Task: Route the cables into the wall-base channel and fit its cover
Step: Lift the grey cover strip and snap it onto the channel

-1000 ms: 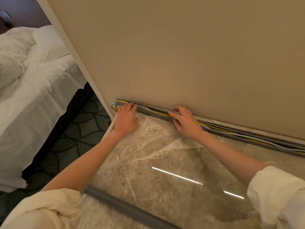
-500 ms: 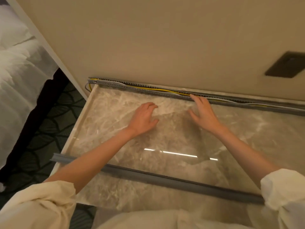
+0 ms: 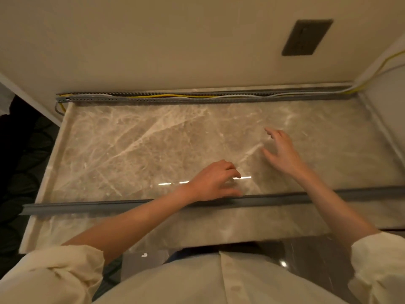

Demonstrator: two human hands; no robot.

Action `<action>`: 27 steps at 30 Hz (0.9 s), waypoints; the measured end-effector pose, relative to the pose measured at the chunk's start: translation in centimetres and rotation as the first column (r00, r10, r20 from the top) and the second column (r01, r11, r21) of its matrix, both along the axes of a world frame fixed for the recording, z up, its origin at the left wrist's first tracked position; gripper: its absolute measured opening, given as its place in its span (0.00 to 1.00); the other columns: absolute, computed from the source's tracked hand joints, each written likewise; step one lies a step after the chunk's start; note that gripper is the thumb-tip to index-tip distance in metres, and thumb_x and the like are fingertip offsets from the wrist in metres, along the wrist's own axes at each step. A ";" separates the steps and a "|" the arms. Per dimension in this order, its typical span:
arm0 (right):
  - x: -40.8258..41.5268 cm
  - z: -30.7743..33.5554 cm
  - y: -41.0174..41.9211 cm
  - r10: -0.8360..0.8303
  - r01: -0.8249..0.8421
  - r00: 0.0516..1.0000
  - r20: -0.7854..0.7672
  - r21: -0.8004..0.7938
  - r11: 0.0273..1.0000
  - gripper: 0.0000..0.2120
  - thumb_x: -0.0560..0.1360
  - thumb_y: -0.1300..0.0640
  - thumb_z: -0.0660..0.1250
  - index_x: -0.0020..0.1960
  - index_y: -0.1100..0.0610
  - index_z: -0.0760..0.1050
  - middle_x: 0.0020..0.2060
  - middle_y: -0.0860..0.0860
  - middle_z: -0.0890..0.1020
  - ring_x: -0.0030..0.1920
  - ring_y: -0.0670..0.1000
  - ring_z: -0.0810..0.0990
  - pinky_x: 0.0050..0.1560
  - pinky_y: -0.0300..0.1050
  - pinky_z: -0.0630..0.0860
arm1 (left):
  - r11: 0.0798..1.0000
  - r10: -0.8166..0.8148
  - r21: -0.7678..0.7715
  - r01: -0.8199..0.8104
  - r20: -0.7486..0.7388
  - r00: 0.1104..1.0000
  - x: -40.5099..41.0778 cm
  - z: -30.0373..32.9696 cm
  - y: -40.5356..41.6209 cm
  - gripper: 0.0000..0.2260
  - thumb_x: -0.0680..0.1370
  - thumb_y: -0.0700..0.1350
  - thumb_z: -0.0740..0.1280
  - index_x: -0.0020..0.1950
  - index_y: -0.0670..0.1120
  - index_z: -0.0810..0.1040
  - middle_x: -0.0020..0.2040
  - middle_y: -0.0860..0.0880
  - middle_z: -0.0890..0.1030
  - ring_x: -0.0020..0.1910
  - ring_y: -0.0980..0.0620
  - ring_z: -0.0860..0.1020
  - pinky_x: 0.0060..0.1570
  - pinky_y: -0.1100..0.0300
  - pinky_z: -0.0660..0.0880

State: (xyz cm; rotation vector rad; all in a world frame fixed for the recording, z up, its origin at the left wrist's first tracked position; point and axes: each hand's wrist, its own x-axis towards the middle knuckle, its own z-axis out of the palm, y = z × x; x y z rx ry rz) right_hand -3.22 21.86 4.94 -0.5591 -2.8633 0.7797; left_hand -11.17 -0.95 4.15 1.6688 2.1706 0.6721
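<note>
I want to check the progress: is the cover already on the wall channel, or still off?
Off. The channel lies open with cables visible, and the grey cover lies on the floor.

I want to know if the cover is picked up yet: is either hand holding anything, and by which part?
Nothing is held. The left hand hovers just beyond the grey cover strip; the right hand is open over the marble.

Both forearms bare, cream sleeves rolled at frame bottom corners. Left hand (image 3: 213, 182) centre frame, palm down, fingers loosely curled, holding nothing. Right hand (image 3: 282, 151) right of centre, fingers spread, relaxed.
</note>
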 end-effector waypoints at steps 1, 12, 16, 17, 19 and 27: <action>0.8 -0.1 0.2 -0.013 0.013 1.000 0.003 -0.007 1.000 0.28 0.73 0.60 0.68 0.71 0.60 0.63 0.64 0.61 0.70 0.65 0.60 0.68 0.67 0.54 0.65 | 1.000 -0.013 -0.016 0.013 0.013 1.000 0.7 -0.1 0.4 0.21 0.70 0.58 0.71 0.53 0.43 0.78 0.50 0.44 0.79 0.49 0.46 0.75 0.49 0.54 0.73; 6.9 -1.3 2.7 -0.068 0.068 0.998 -0.010 -0.024 0.997 0.26 0.73 0.61 0.69 0.69 0.63 0.66 0.60 0.65 0.73 0.62 0.64 0.71 0.65 0.56 0.68 | 0.981 -0.109 -0.173 0.092 -0.092 0.990 3.7 -1.0 1.6 0.16 0.73 0.55 0.69 0.49 0.43 0.73 0.47 0.46 0.75 0.45 0.48 0.72 0.41 0.54 0.69; 7.9 -1.1 3.2 -0.042 0.042 0.999 0.000 -0.061 0.997 0.25 0.75 0.55 0.67 0.69 0.59 0.66 0.61 0.62 0.72 0.62 0.60 0.71 0.65 0.56 0.68 | 0.969 -0.092 -0.240 0.062 -0.116 0.989 3.9 -0.6 2.1 0.12 0.75 0.52 0.66 0.46 0.42 0.76 0.45 0.45 0.77 0.43 0.47 0.75 0.37 0.54 0.68; 8.0 -0.8 3.2 -0.024 0.023 1.000 -0.006 -0.071 0.997 0.25 0.75 0.51 0.66 0.69 0.57 0.66 0.62 0.60 0.72 0.63 0.59 0.71 0.66 0.55 0.68 | 0.970 -0.076 -0.238 0.047 -0.115 0.990 3.7 -0.5 2.2 0.11 0.74 0.50 0.65 0.44 0.42 0.76 0.44 0.44 0.78 0.42 0.46 0.76 0.36 0.54 0.68; 8.4 -0.1 3.4 0.028 -0.028 1.000 0.004 -0.086 0.996 0.27 0.75 0.41 0.62 0.69 0.53 0.66 0.63 0.56 0.71 0.63 0.54 0.70 0.65 0.52 0.68 | 0.977 -0.023 -0.212 0.003 -0.092 0.996 3.4 -0.1 2.5 0.09 0.74 0.46 0.64 0.41 0.41 0.76 0.41 0.43 0.80 0.39 0.44 0.77 0.35 0.54 0.69; 8.8 0.8 7.9 0.127 -0.134 0.986 0.103 0.063 0.989 0.33 0.68 0.36 0.67 0.68 0.52 0.68 0.60 0.52 0.74 0.62 0.53 0.70 0.66 0.53 0.68 | 0.959 0.213 -0.159 -0.233 -0.131 0.968 -0.2 1.6 3.7 0.16 0.76 0.56 0.63 0.42 0.44 0.73 0.35 0.46 0.78 0.33 0.47 0.75 0.33 0.53 0.70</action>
